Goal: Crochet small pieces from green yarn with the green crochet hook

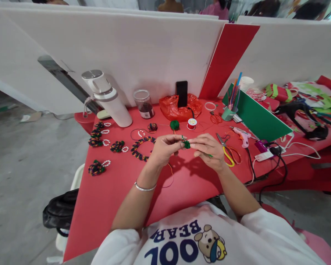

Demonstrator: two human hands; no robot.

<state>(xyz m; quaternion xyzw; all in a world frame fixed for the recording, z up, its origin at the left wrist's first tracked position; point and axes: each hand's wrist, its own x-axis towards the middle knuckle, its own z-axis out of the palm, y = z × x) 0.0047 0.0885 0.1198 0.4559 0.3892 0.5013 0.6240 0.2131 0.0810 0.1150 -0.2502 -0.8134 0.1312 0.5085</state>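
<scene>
Above the red table, my left hand (167, 148) pinches a small green crochet piece (187, 144) between thumb and fingers. My right hand (209, 150) is closed around a thin crochet hook (210, 155); its green end shows below the fingers and its tip meets the yarn. Just beyond my hands lies a green yarn ball (174, 125), with a spool of red thread (192, 124) beside it. Left of my left hand is a ring of dark multicoloured braided yarn (138, 150), partly hidden by that hand. A loose yarn strand hangs under my left wrist.
Several yarn flowers with white bead loops (97, 168) lie at the left. A white flask (114, 106), a jar (143, 105) and a phone (181, 94) on a red bag (168, 108) stand behind. Yellow-handled scissors (228, 156), a glue gun (241, 136) and cables are right.
</scene>
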